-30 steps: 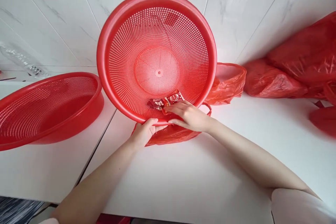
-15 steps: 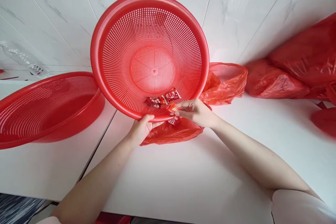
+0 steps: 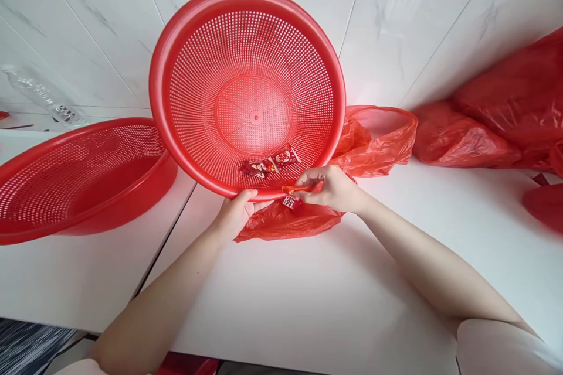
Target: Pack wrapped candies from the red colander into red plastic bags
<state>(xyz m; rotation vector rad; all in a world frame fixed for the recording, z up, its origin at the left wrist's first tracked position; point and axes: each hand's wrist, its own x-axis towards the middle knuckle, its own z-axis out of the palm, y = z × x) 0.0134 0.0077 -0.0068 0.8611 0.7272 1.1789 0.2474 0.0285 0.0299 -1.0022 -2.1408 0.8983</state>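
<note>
Over the back part of the worktop (image 3: 308, 299), the left hand (image 3: 234, 217) is clasping the near rim of a tilted red basket (image 3: 335, 99) while the right hand (image 3: 333, 190) is pinching an orange packet (image 3: 289, 190) above a red bag (image 3: 290, 226). Emptying appears to be nearing its end: a few dark red packets (image 3: 287, 156) are lying inside the basket, probably awaiting removal.
</note>
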